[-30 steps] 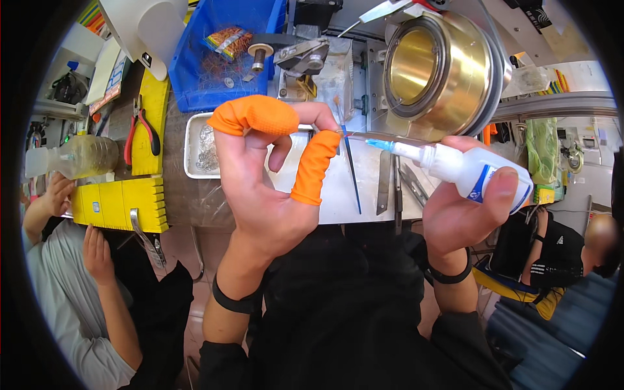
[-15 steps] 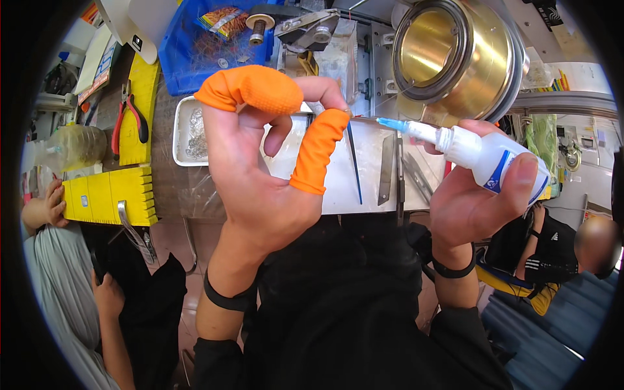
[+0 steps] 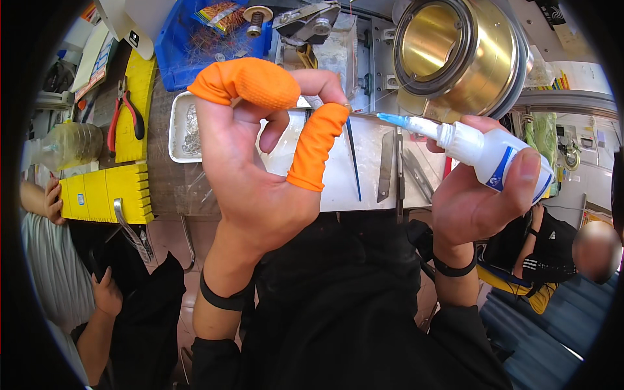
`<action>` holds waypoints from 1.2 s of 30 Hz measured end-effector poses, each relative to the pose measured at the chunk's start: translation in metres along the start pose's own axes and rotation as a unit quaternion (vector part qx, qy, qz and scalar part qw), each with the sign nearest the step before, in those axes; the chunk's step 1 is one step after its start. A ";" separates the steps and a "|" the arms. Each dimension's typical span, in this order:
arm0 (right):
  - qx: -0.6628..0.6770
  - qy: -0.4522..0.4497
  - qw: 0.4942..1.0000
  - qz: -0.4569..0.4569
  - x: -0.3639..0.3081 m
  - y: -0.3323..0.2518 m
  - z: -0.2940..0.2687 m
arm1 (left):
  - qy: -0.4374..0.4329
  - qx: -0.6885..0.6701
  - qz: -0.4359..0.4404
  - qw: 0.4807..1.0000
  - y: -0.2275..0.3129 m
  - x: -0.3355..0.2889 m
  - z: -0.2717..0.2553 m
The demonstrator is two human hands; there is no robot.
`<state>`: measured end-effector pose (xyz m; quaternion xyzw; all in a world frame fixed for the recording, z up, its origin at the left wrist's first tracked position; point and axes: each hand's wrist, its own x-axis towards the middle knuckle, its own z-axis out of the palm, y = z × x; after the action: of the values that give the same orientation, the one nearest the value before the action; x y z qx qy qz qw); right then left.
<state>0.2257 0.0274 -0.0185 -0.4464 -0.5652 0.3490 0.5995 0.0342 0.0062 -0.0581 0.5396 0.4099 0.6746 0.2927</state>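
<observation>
We can't make out what the left hand (image 3: 260, 169) pinches, too small; the right hand (image 3: 478, 201) covers most of the bottle (image 3: 491, 156).

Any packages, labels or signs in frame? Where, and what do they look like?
Squeeze bottle in the right hand: white, blue nozzle, blue label patch.
Snack packet in the blue bin, top left: orange and yellow, crinkled.
White card beside the bin: small dark mark.
</observation>
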 end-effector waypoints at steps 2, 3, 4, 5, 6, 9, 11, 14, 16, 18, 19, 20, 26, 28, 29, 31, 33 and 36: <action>-0.007 -0.005 1.000 0.002 0.000 0.000 -0.001 | 0.000 0.000 0.000 1.000 0.000 0.000 0.000; -0.003 -0.005 1.000 0.003 0.000 0.000 -0.001 | 0.000 0.001 0.000 1.000 0.000 0.000 0.000; 0.000 -0.006 1.000 0.004 0.000 0.000 -0.001 | 0.000 0.001 0.000 1.000 0.001 0.000 0.000; 0.000 -0.006 1.000 0.004 0.000 0.000 -0.001 | -0.001 0.006 0.000 1.000 0.001 0.000 0.000; 0.002 -0.009 1.000 0.004 0.000 0.000 -0.001 | -0.002 0.012 0.000 1.000 0.001 0.000 0.000; 0.000 -0.016 1.000 0.002 0.000 0.000 -0.001 | 0.001 0.010 -0.006 1.000 0.002 0.000 0.000; -0.003 -0.019 1.000 -0.001 0.000 0.001 -0.001 | 0.001 0.014 -0.009 1.000 0.001 -0.001 0.000; 0.020 0.002 1.000 0.008 -0.005 0.004 0.000 | -0.004 0.009 -0.016 1.000 0.001 0.001 0.000; 0.069 0.055 0.996 -0.010 -0.007 0.003 0.001 | -0.009 0.001 -0.017 1.000 0.002 0.004 0.000; 0.127 0.024 0.991 0.018 -0.012 -0.005 -0.002 | -0.007 -0.004 -0.033 0.999 0.002 0.002 -0.002; 0.177 -0.004 0.983 0.044 -0.014 -0.013 -0.005 | -0.008 -0.007 -0.029 1.000 0.002 0.003 -0.001; 0.230 -0.019 0.964 0.131 -0.018 -0.025 -0.007 | -0.012 -0.005 -0.029 0.999 0.002 0.004 -0.001; -0.114 -0.234 0.951 0.168 -0.021 -0.035 -0.031 | -0.034 0.014 -0.029 0.999 0.008 0.008 0.000; -0.182 -0.318 0.894 0.260 -0.019 -0.042 -0.029 | -0.034 0.030 -0.054 0.997 0.013 0.007 0.000; -0.215 -0.364 0.874 0.239 -0.019 -0.040 -0.026 | -0.041 0.031 -0.043 0.998 0.015 0.007 0.001; -0.229 -0.388 0.889 0.086 -0.027 -0.021 -0.022 | -0.028 0.004 -0.045 0.999 0.015 0.006 0.005; -0.268 -0.406 0.861 0.148 -0.022 -0.028 -0.011 | -0.051 0.028 -0.020 0.998 0.016 0.005 0.003; -0.271 -0.427 0.848 0.159 -0.017 -0.031 0.002 | -0.040 0.073 -0.045 0.995 0.015 0.001 0.001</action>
<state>0.2187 0.0010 0.0040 -0.4820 -0.7588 0.4286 0.0909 0.0358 0.0002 -0.0440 0.5670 0.4703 0.6068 0.2987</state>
